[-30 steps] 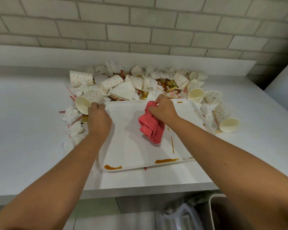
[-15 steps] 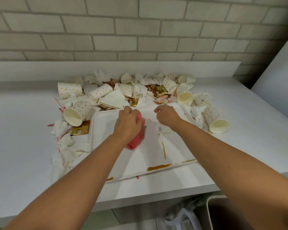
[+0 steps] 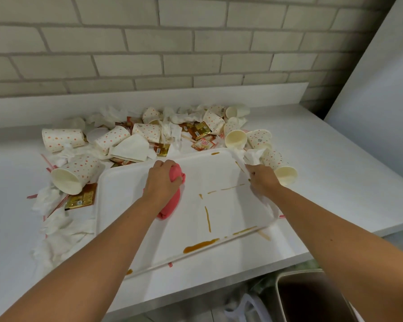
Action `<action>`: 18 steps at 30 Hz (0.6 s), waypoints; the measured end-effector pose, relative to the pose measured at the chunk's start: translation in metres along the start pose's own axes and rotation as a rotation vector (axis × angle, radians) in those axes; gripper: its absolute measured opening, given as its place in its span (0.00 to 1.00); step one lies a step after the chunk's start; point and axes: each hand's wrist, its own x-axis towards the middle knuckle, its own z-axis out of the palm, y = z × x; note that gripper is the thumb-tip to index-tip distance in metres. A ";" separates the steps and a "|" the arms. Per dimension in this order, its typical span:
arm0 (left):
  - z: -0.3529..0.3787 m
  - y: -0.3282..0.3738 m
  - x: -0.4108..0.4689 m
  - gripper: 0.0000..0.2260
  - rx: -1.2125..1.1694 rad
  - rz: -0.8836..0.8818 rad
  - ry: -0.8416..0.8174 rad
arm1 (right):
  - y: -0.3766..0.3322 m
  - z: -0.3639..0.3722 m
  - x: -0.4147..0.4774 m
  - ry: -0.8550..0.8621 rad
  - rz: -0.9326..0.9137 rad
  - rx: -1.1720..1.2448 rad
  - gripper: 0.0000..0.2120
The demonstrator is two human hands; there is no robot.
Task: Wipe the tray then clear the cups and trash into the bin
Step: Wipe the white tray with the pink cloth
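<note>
The head view looks down at a white counter [image 3: 340,182] by a brick wall [image 3: 172,43]. A white tray [image 3: 126,201] lies flat on the counter, right in front of the person, with its near edge close to the counter's edge. The left hand [image 3: 162,181] is on the far middle part of the tray. Its fingers [image 3: 176,180] are curled tight round a red cloth [image 3: 171,209], and the cloth is pressed down on the tray. The right hand [image 3: 263,182] is at the right side of the tray. Its fingers are curled round a white tissue [image 3: 254,158], which sticks out above the hand and hangs down under the wrist. Brown sauce marks [image 3: 200,245] are on the tray near its front edge, with thin brown lines in the middle and one spot at the far edge. Behind the tray there is a big mess. Many dotted paper cups [image 3: 62,139] lie on their sides, and one big cup [image 3: 75,174] lies just beside the tray's far left corner. Another cup [image 3: 280,169] lies just past the right hand. Crumpled tissues [image 3: 54,228] are piled on the left of the tray. Small gold packets [image 3: 80,198] and red straws [image 3: 47,161] lie among the cups. Under the counter, at the lower right, is the open top of a bin [image 3: 312,296].
</note>
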 end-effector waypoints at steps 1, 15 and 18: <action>0.002 0.002 0.002 0.18 0.001 0.024 -0.017 | 0.002 -0.002 0.000 -0.006 0.000 0.066 0.19; 0.026 0.034 0.048 0.15 0.304 0.124 -0.052 | 0.008 -0.017 0.012 -0.206 -0.096 -0.119 0.16; 0.030 0.043 0.054 0.16 0.336 0.158 -0.086 | 0.005 -0.024 0.010 -0.257 -0.120 -0.172 0.20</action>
